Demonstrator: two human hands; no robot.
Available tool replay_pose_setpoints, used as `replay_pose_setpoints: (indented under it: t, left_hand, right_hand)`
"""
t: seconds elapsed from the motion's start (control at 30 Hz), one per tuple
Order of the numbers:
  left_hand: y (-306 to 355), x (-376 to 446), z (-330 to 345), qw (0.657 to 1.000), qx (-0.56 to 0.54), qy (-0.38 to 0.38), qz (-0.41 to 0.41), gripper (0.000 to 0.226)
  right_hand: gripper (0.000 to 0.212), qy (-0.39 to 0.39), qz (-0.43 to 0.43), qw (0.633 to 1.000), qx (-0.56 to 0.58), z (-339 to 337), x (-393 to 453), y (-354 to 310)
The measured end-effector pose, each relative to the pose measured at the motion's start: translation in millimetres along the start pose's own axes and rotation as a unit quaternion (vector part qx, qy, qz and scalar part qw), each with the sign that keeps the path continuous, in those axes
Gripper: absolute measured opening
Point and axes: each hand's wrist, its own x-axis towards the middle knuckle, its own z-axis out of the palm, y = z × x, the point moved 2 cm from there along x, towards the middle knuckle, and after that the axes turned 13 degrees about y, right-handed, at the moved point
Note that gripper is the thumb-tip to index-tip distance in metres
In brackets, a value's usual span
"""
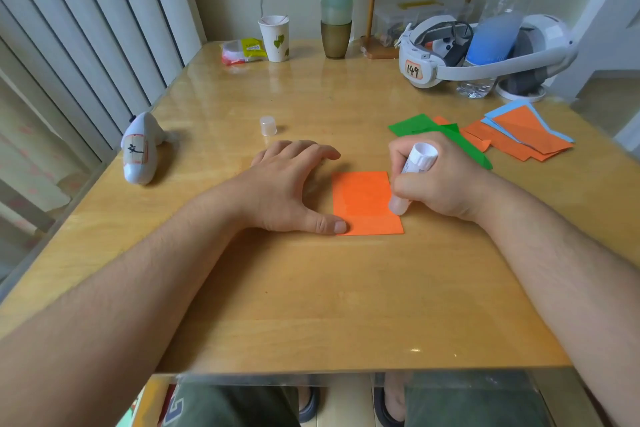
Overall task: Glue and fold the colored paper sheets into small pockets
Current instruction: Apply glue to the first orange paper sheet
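Note:
An orange paper sheet (363, 201) lies flat on the wooden table (311, 305) in front of me, with a fold line near its bottom edge. My right hand (440, 184) grips a white glue stick (417, 163), whose tip touches the sheet's right edge. My left hand (294, 184) rests on the table beside the sheet with fingers spread, and its thumb presses the sheet's lower left corner. The glue stick's clear cap (268, 125) stands on the table beyond my left hand.
Green paper (415, 125) and a pile of orange and blue sheets (519, 135) lie at the right. A white shark toy (140, 152) lies at the left edge. At the back stand a paper cup (275, 38), stacked cups (336, 10), a headset (450, 52) and a bottle (498, 21).

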Motion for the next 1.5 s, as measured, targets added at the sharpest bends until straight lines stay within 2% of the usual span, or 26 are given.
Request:
replay_pose_setpoints:
  t: [0.1,0.17,0.3,0.47,0.87,1.37,1.5]
  left_hand:
    - [-0.6,-0.3,-1.0,1.0,-0.006,-0.006,0.0,0.111]
    - [-0.9,-0.8,-1.5,1.0,-0.008,-0.008,0.001,0.112]
    - [0.1,-0.7,-2.9,1.0,-0.007,-0.015,-0.001,0.114]
    - [-0.8,-1.2,-3.5,1.0,-0.007,-0.023,-0.001,0.114]
    - [-1.4,-2.2,-4.1,1.0,-0.012,-0.022,0.006,0.113]
    - [-1.2,-2.5,-4.5,0.999,-0.023,-0.022,0.01,0.112]
    - [-1.4,-2.2,-4.3,0.999,-0.024,-0.021,0.011,0.111]
  right_hand:
    - [0.018,0.069,-0.02,0.995,0.072,-1.6,2.1,0.5]
    - [0.018,0.078,-0.028,0.992,0.094,1.7,1.8,-0.7]
    - [0.016,0.052,-0.034,0.994,0.093,16.2,-0.7,-3.1]
    - [0.012,0.009,-0.029,0.999,0.032,28.5,-2.7,-1.0]
    - [0.021,-0.011,-0.004,1.0,-0.016,28.9,-4.9,-10.0]
    - [0.019,-0.053,0.034,0.998,-0.026,2.8,-4.7,-6.4]
    - [0.011,-0.055,0.036,0.997,-0.032,0.7,-2.8,-3.6]
